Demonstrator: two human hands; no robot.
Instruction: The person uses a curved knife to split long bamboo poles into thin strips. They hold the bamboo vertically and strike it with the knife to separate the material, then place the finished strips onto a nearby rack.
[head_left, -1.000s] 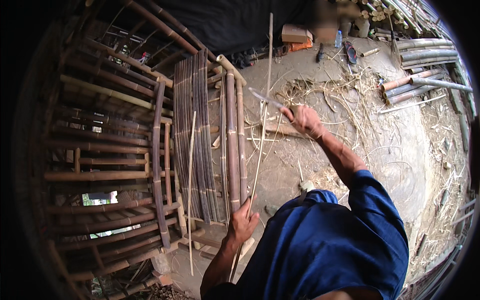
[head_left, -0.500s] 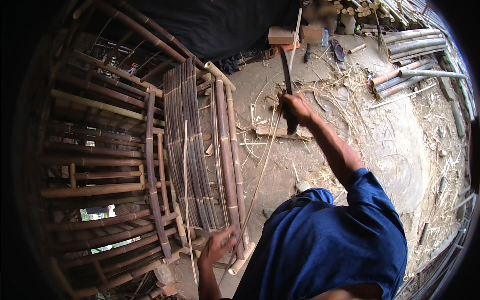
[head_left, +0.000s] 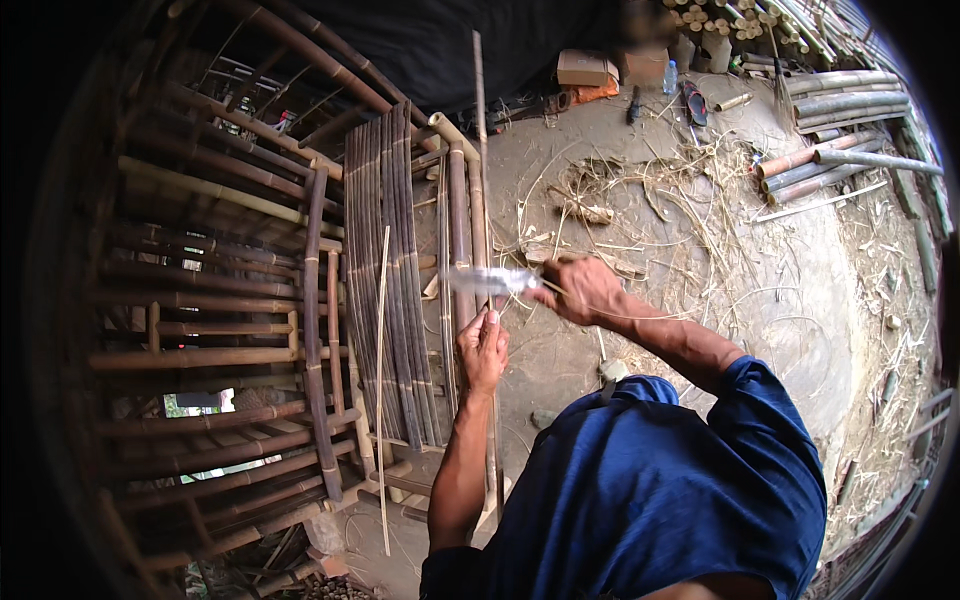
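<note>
My right hand (head_left: 585, 290) is closed round the handle of a machete (head_left: 490, 280). Its blade points left, smeared by motion, and crosses a long thin bamboo strip (head_left: 479, 110). My left hand (head_left: 483, 352) pinches that strip just below the blade, thumb upward. The strip stands lengthwise in front of me, along the bamboo bench's edge; whether the blade touches it I cannot tell. To the left of my left hand is the bench seat (head_left: 385, 270) of dark bamboo slats, with a loose pale strip (head_left: 382, 390) lying on it.
Bamboo frames (head_left: 210, 330) are stacked at the left. Shavings (head_left: 690, 220) litter the floor ahead and to the right. Cut bamboo poles (head_left: 850, 95) lie at the far right. A cardboard box (head_left: 587, 68), a water bottle (head_left: 670, 77) and a sandal (head_left: 694, 103) sit at the back.
My right hand has come nearer, and the machete has swung from upright to pointing left. My left hand has moved forward and closed on the strip, which now stands straighter.
</note>
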